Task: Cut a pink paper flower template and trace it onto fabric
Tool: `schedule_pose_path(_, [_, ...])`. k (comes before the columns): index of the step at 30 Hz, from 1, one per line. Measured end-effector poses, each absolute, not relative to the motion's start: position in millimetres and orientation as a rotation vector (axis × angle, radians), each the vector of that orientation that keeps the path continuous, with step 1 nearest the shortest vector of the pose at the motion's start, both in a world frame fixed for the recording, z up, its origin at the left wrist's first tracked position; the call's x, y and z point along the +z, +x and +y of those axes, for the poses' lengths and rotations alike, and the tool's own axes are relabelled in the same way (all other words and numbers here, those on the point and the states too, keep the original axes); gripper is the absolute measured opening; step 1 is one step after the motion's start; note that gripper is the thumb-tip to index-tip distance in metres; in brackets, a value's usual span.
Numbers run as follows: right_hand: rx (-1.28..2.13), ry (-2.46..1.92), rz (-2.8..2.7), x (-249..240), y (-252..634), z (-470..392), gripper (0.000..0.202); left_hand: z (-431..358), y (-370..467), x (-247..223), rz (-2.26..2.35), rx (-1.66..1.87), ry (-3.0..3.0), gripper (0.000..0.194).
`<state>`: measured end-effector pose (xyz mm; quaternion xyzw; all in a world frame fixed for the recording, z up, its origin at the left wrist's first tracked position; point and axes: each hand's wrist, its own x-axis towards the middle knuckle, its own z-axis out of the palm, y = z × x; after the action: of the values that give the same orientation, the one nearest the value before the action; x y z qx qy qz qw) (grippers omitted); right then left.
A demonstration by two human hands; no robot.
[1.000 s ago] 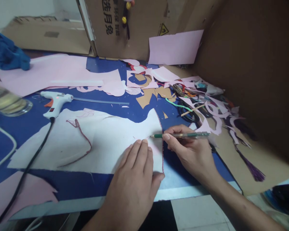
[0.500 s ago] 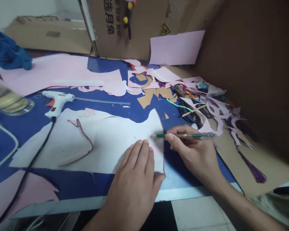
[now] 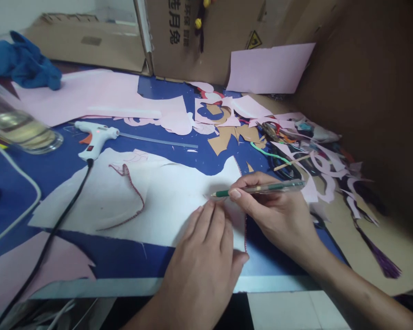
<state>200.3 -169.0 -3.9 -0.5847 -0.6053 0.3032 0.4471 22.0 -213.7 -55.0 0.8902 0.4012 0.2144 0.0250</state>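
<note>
A white piece of cloth (image 3: 172,197) with red stitching along its right edge lies on the blue table. My left hand (image 3: 203,252) presses flat on its right part, fingers stretched out and close together. Between the thumb and fingers of my right hand (image 3: 278,215) is a green pen (image 3: 282,185), held at a low slant. Its tip points left, at the cloth just above my left fingertips; whether it touches, I cannot tell. A loose strip with red stitching (image 3: 137,195) rests on the left half of the cloth.
Behind the cloth lies a white glue gun (image 3: 98,137), its black cord (image 3: 62,220) crossing the cloth's left end. A glass of yellowish liquid (image 3: 24,130) stands left. Pink sheets (image 3: 99,94), paper scraps (image 3: 223,137) and a purple tassel (image 3: 382,256) lie around; cardboard walls (image 3: 206,50) rise behind.
The camera view has shifted, so the table things appear farther right. My right hand has carried the pen left over the cloth, nearer my left fingers. My left hand stays on the cloth.
</note>
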Motion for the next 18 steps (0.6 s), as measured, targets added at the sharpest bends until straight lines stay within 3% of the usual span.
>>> schedule_pose_path(18, [0.776, -1.482, -1.508, -12.0, 201.9, -167.6, 0.019, -216.1, 24.2, -56.1, 1.271, 0.714, 2.733, 0.055])
